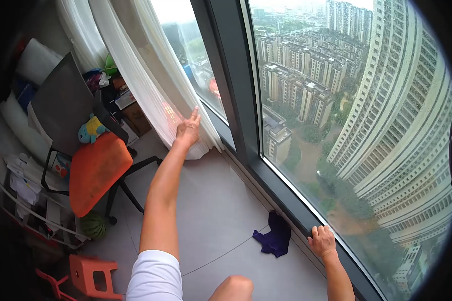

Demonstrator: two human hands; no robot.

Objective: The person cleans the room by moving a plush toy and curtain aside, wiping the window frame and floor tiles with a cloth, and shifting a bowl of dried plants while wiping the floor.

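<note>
My left hand (188, 130) reaches out to the white sheer curtain (150, 80). Its fingers point forward and lie against the cloth near the curtain's free edge, apparently without gripping it. Lower right, my right hand (322, 241) rests on the dark window frame (294, 203), its fingers curled over the sill edge. A dark purple cloth (275, 236) lies crumpled on the grey floor, to the left of my right hand and apart from it. Through the window glass (306, 130), high-rise buildings show far below.
An orange-seated office chair (99, 173) stands at the left, with a blue plush toy (91, 129) on it. Near it are a watermelon (94, 224), an orange plastic stool (93, 276) and a white rack (40, 215). My knee (234, 288) shows at the bottom.
</note>
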